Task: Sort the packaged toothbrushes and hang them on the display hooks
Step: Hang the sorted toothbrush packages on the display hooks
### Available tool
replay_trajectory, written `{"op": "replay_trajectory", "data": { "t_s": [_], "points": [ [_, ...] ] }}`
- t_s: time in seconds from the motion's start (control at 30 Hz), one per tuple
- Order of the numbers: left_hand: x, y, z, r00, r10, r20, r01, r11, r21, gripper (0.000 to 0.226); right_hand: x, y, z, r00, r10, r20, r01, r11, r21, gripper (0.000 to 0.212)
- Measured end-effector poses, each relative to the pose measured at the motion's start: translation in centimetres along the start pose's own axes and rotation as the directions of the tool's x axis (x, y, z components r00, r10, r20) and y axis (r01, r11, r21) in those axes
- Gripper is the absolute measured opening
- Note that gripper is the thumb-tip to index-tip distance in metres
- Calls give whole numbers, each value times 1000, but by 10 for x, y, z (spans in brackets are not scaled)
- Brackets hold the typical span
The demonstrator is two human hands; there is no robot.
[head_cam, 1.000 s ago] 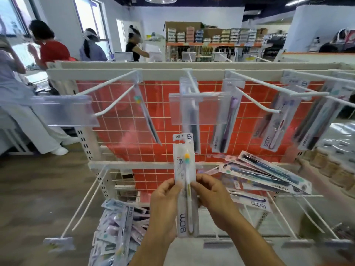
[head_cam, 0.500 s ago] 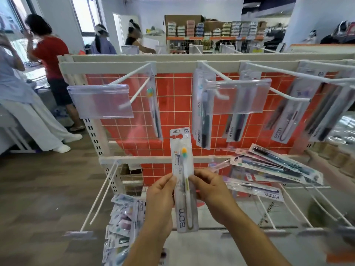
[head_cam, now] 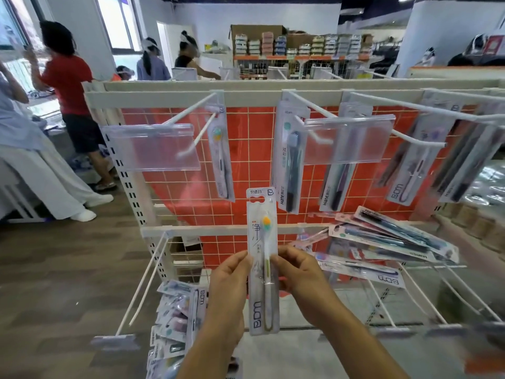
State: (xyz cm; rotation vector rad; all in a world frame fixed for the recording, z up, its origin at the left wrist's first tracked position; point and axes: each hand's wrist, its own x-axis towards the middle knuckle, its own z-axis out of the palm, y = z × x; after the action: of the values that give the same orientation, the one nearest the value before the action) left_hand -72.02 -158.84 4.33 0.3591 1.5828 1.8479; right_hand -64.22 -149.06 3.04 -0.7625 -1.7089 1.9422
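Upright, toothbrush pack, fingers pinching edges

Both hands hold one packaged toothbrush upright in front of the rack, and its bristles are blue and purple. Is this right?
Not quite. The head view shows the left hand and right hand holding the packaged toothbrush upright in front of the rack, but its bristles are orange and green, not blue and purple.

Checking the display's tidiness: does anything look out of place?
Yes. Loose packaged toothbrushes lie fanned flat across the lower-right hooks rather than hanging, and another pile sits heaped at the rack's lower left.
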Motion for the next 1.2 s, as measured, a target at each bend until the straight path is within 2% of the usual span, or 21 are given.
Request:
{"op": "replay_trajectory", "data": {
  "t_s": [0.27,0.43,0.6,0.77,0.97,1.2],
  "points": [
    [2,2,1,999,30,33,-30,1000,-6,24,0,-3,-1,1000,-14,-19,14,1000,8,18],
    [3,9,-2,997,78,28,-77,996,-45,35,-2,-5,2,999,-32,-28,32,999,6,17],
    [3,11,-7,991,131,25,-130,991,-20,21,-9,-1,7,996,-85,12,86,996,-31,15],
    [-1,4,-7,995,94,-13,-93,995,35,18,-13,11,10,998,-67,19,68,997,-33,10],
    [-1,4,-10,998,66,-13,-66,998,1,21,-13,15,10,1000,-25,6,25,999,-48,9],
    [0,5,-13,1000,26,-1,-26,998,-52,24,-16,13,9,1000,-8,7,8,1000,13,12]
  ]
}}
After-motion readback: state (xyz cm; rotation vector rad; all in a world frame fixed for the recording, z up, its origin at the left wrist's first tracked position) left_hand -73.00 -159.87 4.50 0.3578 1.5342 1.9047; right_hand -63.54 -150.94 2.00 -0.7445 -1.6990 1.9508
